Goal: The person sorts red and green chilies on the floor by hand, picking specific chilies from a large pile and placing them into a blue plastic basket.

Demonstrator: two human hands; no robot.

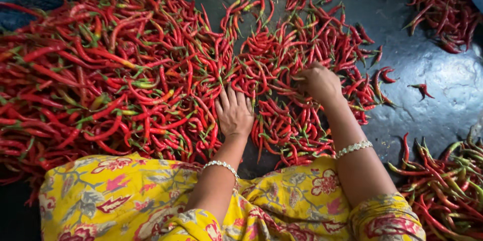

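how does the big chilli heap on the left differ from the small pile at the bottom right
The big chilli heap is almost all red; the small pile has many green and half-ripe pods mixed in. The big chilli heap spreads across most of the dark floor, while the small pile sits apart at the edge. The left hand rests flat at the heap's edge and the right hand digs into its chillies; neither hand touches the small pile. Both hold long thin chillies with stems.

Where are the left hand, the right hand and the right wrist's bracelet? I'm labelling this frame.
left hand (234, 114), head view, back of the hand.
right hand (319, 83), head view, the knuckles.
right bracelet (354, 147), head view, middle of the beaded band.
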